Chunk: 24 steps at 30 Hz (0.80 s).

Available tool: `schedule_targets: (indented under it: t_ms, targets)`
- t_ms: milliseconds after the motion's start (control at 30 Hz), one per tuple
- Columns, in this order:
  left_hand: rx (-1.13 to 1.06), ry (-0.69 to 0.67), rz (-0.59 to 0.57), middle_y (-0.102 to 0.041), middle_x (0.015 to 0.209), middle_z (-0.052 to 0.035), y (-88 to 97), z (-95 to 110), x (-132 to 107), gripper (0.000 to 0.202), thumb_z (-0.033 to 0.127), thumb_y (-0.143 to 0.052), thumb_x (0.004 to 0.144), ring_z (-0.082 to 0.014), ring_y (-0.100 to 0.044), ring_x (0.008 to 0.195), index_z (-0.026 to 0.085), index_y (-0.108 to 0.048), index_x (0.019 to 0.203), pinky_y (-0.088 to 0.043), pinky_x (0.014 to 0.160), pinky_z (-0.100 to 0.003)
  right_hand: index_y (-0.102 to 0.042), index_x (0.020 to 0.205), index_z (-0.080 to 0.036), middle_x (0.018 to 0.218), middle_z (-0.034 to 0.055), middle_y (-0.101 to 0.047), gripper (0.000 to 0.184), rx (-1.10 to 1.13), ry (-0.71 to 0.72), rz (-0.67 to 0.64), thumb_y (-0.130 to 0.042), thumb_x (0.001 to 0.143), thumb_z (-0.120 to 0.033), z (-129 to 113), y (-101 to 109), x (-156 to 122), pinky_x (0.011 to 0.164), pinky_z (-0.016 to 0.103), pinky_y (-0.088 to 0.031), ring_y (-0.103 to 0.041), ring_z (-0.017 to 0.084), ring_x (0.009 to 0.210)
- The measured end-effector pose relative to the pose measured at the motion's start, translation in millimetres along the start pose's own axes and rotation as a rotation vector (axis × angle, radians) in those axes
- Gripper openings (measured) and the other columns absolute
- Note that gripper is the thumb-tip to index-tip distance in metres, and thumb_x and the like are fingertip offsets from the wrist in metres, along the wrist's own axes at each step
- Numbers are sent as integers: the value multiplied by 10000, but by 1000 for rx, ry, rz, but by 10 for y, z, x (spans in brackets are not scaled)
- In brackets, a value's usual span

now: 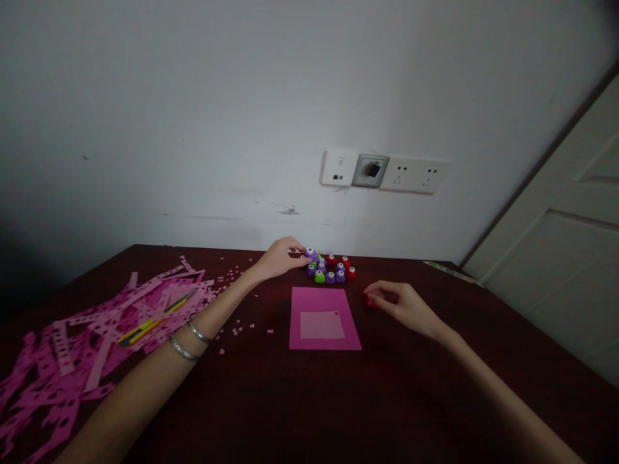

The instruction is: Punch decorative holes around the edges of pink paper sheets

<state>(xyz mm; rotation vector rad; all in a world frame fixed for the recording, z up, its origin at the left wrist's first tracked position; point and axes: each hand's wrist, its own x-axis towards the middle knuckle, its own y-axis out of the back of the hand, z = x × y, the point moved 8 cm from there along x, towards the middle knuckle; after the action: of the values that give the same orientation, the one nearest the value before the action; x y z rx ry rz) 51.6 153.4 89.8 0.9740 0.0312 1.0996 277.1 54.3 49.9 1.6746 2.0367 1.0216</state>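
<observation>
My left hand [282, 258] reaches to the back of the table, its thumb and fingers closed around a purple craft punch [311, 256]. Beside it stands a group of small punches in purple, green [320, 276] and red [345, 261], each with a white top. My right hand [397, 303] is closed on a red craft punch [370, 301], mostly covered by the fingers, at the right of the paper. Between the hands lies a bright pink sheet [324, 298] with a paler pink piece [320, 327] on it. A small dark red mark [337, 313] shows near the pale piece's upper right corner.
Punched pink paper strips [104, 351] heap up on the left, with a yellow utility knife [140, 332] on top. Tiny punched cutouts [236, 331] are scattered near my left forearm. A wall with sockets [414, 176] bounds the back; a thin strip [452, 272] lies at the far right.
</observation>
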Motion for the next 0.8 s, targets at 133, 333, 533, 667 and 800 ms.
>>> schedule_targets:
  t_ms: [133,333,533,667,800]
  targets:
    - [21,-77,-45,-609,892,-37,32,341,-85,240,391,-626,711,-151,-536,826,176,-644,816,-408,750,-281,-636,876,-176,849,49,-662,199,-7,20,61,-519,814,-324,-76,62,0,690,312,-475,-605,188,772]
    - [75,-151,-181,-607,824,-31,-285,493,-244,211,375,-624,715,-151,-531,773,178,-657,784,-400,724,-289,-634,969,-198,868,38,-580,209,-36,183,128,-577,801,-309,-331,-93,-2,656,287,-467,-541,144,698]
    - [54,-198,-269,-622,819,-25,-542,604,-330,181,362,-617,726,-150,-540,780,200,-661,794,-405,751,-298,-606,1047,-235,923,47,-548,271,34,183,85,-609,785,-304,-475,-270,-24,596,267,-458,-489,131,667]
    - [5,-218,-296,-629,861,-30,-599,734,-385,178,344,-621,723,-152,-544,828,214,-665,836,-412,788,-296,-617,1025,-232,918,40,-559,255,55,179,61,-619,776,-290,-526,-278,-37,606,257,-452,-498,134,696]
    - [21,-211,-323,-627,886,-32,-634,831,-426,200,354,-628,715,-170,-544,855,219,-668,857,-407,809,-324,-639,978,-219,872,31,-587,208,60,171,23,-612,777,-268,-549,-285,-46,644,267,-454,-519,141,721]
